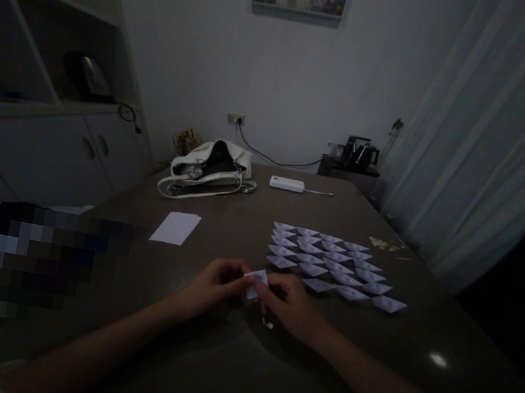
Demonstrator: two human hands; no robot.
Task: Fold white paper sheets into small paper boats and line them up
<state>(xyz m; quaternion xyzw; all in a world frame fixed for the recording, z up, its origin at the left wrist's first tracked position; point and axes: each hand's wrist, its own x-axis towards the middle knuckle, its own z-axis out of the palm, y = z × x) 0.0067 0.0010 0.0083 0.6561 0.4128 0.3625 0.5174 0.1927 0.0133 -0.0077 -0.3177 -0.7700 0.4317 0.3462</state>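
Between my two hands is a small folded piece of white paper point(256, 281), roughly diamond-shaped and held just above the table. My left hand point(219, 282) pinches its left side with thumb and fingers. On the other side, my right hand point(291, 304) grips the right edge, its thumb lying on the paper. A small pale strip point(267, 323) shows below my right fingers; I cannot make out what it is. Just beyond my right hand stand several rows of folded white paper boats point(325, 262). A stack of white paper sheets point(175, 228) lies farther off to the left.
At the far end of the dark table point(210, 377) sit an open white handbag point(212, 164) and a white power bank point(287, 184) with a short strap. Paper scraps point(386, 244) lie near the right edge. A blurred patch point(52, 261) covers things on the left.
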